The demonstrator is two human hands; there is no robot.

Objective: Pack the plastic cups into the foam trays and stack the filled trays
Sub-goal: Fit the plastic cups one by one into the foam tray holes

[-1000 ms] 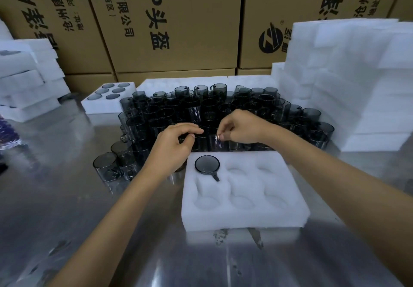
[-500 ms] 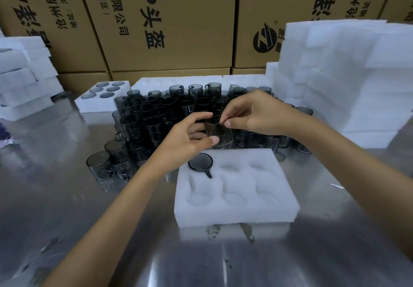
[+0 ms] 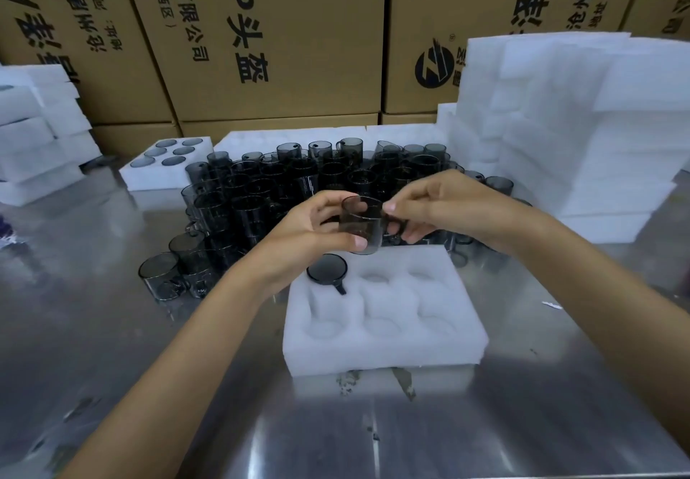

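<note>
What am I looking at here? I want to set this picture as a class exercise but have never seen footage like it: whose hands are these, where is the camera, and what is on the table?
There is no machine: a person wears a camera on the head, looking forward and down at their own arms. The left hand and right hand together hold one smoky grey plastic cup above a white foam tray on a shiny metal table. The tray has six round pockets; one cup already sits in the far-left pocket. Behind it stands a crowd of loose cups, a filled tray on the left, foam stacks on the right, and printed cardboard boxes at the back.
</note>
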